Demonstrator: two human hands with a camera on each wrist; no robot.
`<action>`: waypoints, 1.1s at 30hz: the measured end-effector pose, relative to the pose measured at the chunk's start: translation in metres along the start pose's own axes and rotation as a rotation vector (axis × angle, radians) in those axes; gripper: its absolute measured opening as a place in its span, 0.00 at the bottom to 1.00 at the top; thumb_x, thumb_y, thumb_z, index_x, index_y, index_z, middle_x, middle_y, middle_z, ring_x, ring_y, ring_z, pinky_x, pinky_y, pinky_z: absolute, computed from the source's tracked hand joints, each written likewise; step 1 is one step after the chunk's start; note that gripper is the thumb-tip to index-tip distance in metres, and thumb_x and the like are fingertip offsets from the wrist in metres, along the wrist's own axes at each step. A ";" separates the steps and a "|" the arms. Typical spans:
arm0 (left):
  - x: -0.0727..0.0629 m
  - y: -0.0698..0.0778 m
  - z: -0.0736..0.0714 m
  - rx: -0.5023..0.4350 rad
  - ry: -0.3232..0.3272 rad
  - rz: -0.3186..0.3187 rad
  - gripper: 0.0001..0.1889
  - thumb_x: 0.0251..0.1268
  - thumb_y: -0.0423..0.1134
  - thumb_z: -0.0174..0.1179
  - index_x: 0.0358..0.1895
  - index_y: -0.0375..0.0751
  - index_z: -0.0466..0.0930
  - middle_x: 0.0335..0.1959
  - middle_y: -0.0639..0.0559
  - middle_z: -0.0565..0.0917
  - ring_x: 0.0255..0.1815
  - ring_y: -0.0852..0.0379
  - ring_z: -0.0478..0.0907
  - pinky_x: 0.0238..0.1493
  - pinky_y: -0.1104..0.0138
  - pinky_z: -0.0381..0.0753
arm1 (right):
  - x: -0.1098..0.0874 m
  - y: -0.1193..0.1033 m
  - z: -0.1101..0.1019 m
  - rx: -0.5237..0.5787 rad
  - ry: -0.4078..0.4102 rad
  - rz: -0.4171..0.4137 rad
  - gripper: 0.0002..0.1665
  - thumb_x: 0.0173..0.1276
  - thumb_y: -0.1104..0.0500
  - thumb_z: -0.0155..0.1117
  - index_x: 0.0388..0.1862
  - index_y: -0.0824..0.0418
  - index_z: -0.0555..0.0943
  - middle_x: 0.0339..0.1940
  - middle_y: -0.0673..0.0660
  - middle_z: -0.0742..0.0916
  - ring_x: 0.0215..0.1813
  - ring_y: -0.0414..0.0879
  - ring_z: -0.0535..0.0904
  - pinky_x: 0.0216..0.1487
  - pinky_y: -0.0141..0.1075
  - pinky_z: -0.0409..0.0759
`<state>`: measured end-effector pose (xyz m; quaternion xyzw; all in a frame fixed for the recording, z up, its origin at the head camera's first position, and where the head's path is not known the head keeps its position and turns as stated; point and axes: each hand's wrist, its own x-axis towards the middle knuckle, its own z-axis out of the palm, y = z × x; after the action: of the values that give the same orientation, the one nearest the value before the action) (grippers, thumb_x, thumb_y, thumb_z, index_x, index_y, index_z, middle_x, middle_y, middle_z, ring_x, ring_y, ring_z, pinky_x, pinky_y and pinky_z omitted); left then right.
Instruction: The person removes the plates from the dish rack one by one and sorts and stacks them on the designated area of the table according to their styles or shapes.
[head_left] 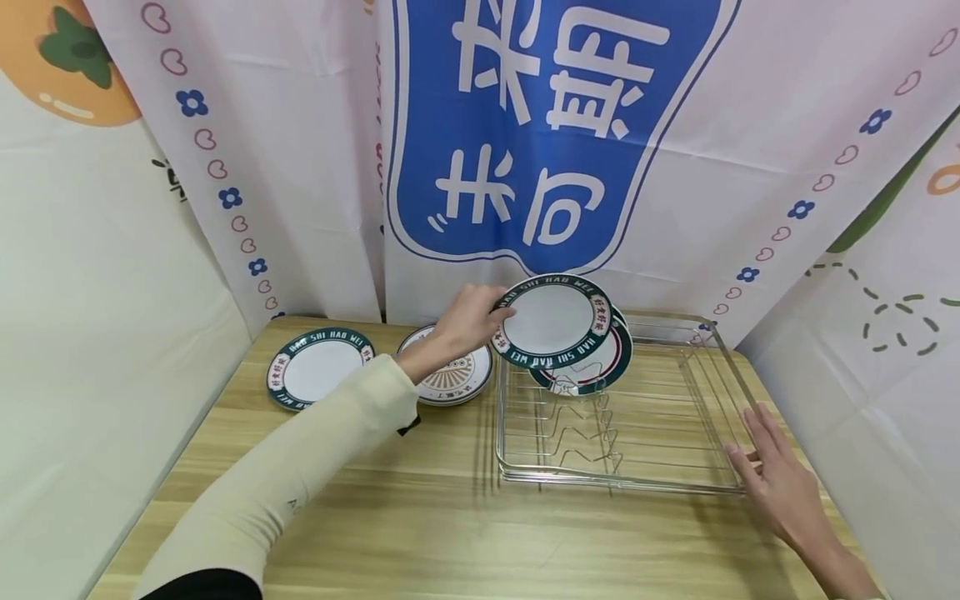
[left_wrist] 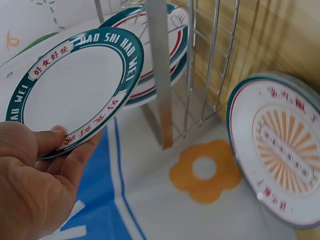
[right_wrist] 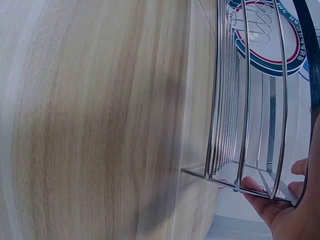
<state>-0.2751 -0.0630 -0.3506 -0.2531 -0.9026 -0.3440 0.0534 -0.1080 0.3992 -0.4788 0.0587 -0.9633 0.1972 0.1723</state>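
My left hand pinches a green-rimmed white plate at its left edge, thumb on the face and fingers beneath. This plate is tilted above the back left of a wire dish rack. Behind and below it, green-rimmed plates with a red inner line stand in the rack, partly hidden by the held plate. My right hand grips the rack's right side near the front corner, thumb and fingers on either side of the metal frame.
Left of the rack lies a stack of plates with an orange sunburst print, partly behind my left wrist. Farther left, another green-rimmed plate lies on the wooden table. Printed cloth hangs behind the table and at both sides.
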 end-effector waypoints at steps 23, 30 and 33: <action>-0.061 -0.057 -0.116 0.215 0.057 -0.106 0.06 0.75 0.32 0.65 0.41 0.31 0.84 0.26 0.44 0.83 0.27 0.49 0.76 0.34 0.59 0.74 | 0.000 0.001 0.000 -0.005 -0.007 0.006 0.39 0.82 0.52 0.59 0.83 0.68 0.62 0.85 0.70 0.62 0.40 0.61 0.88 0.30 0.41 0.80; -0.077 -0.092 -0.136 0.205 0.057 -0.188 0.09 0.78 0.32 0.61 0.48 0.28 0.85 0.28 0.42 0.84 0.28 0.50 0.79 0.35 0.61 0.77 | -0.001 0.001 -0.001 -0.006 -0.005 0.005 0.39 0.82 0.52 0.58 0.83 0.68 0.62 0.85 0.70 0.61 0.41 0.62 0.88 0.29 0.41 0.80; -0.083 -0.108 -0.141 0.182 0.064 -0.217 0.09 0.77 0.31 0.60 0.47 0.25 0.84 0.27 0.42 0.84 0.26 0.50 0.79 0.31 0.64 0.77 | -0.001 0.000 0.000 -0.005 -0.009 0.004 0.39 0.82 0.52 0.58 0.82 0.69 0.62 0.85 0.71 0.61 0.41 0.63 0.88 0.29 0.43 0.81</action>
<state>-0.2678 -0.2574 -0.3306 -0.1370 -0.9500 -0.2725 0.0673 -0.1069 0.3992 -0.4792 0.0572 -0.9647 0.1948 0.1676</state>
